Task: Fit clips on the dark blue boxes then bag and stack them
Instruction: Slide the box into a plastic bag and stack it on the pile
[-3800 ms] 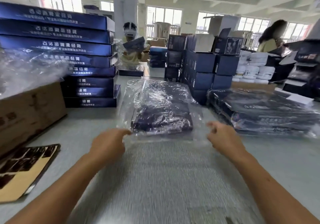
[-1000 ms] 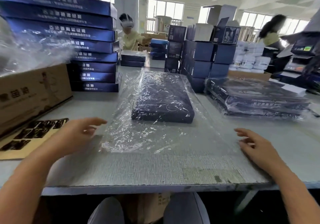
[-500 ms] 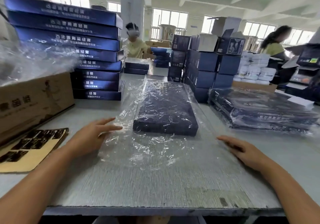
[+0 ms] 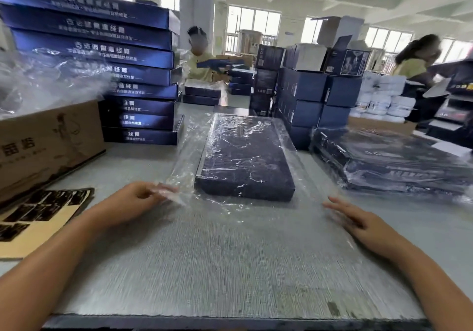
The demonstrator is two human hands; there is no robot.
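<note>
Glossy crinkled plastic bag (image 4: 194, 167) wraps matt box (image 4: 245, 162).

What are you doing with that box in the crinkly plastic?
A person is packing a dark blue box into a clear plastic bag on a grey table. The box already lies inside the bag. The left hand pinches the bag's loose open end, and the right hand lies flat on the plastic at the other side. A pile of bagged boxes waits to the right, and unbagged boxes are stacked at the left.
</note>
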